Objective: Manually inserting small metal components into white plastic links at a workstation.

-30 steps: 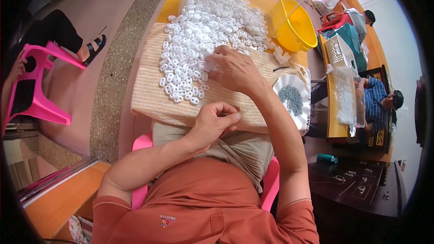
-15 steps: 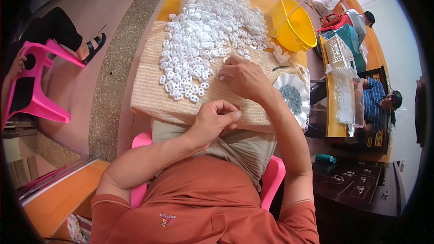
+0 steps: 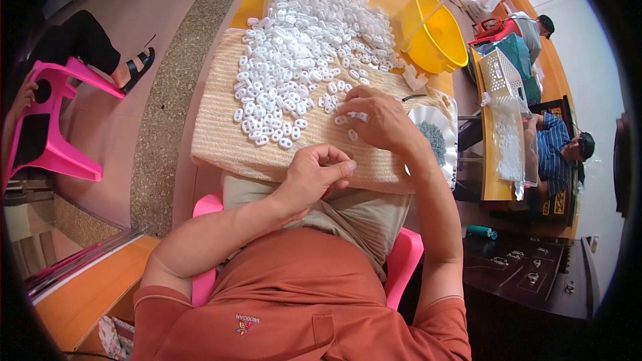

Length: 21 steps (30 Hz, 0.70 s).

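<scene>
A large heap of white oval plastic pieces with two holes each (image 3: 284, 60) spreads over a striped cream towel (image 3: 221, 107). To the right of the heap's near part, my right hand (image 3: 382, 120) is palm down with bent fingers, and several white pieces (image 3: 342, 119) show at and under its fingertips. Nearer to me, my left hand (image 3: 315, 172) hovers at the towel's front edge, thumb pressed to the forefinger. Whatever lies in that pinch is too small or hidden. Partly behind my right wrist, a white fluted dish (image 3: 416, 117) holds small grey-blue bits (image 3: 433, 139).
A yellow basin (image 3: 435, 33) stands at the far right of the table, beside a crumpled pale scrap (image 3: 414, 78) and a short dark strip (image 3: 414, 97). Pink chair (image 3: 70, 120) at left, with a seated person near it. At right, another person works by a white basket (image 3: 501, 79).
My right hand has shifted right and slightly toward me, and several white pieces now lie apart from the heap by its fingers. The left hand keeps its pinch almost in place.
</scene>
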{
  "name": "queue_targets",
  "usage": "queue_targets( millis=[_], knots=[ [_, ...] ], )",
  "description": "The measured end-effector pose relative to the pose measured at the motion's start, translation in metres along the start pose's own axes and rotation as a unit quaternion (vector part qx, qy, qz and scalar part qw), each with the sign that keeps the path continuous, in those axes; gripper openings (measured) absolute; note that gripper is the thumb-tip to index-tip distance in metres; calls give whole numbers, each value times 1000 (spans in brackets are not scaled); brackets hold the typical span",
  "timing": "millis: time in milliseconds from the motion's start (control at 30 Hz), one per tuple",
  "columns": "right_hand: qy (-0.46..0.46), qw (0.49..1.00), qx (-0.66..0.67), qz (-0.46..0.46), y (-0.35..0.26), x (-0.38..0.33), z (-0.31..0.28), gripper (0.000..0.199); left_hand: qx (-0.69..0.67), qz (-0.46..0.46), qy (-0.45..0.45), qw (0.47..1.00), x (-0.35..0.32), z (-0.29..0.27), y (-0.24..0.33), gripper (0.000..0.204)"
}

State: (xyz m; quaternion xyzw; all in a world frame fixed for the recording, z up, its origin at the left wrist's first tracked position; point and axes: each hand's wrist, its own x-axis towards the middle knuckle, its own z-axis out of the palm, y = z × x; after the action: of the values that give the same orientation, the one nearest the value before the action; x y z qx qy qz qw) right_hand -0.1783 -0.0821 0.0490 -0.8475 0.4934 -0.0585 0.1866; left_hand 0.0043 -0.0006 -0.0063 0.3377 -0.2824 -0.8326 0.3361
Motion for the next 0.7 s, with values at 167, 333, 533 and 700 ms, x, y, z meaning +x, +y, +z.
queue_targets(
  millis=[167, 333, 533, 700],
  knots=[
    [67, 998, -14, -1, -6, 5, 6, 26, 5, 6, 2, 1000, 0, 0, 0, 11],
    [62, 998, -23, -1, -8, 10, 15, 23, 7, -10, 9, 1000, -3, 1, 4, 11],
    [78, 997, -26, -6, 0, 5, 12, 19, 9, -4, 0, 1000, -4, 2, 4, 12],
    [67, 997, 7, 49, 6, -5, 8, 23, -1, 25, -7, 1000, -1, 1, -1, 14]
  ],
)
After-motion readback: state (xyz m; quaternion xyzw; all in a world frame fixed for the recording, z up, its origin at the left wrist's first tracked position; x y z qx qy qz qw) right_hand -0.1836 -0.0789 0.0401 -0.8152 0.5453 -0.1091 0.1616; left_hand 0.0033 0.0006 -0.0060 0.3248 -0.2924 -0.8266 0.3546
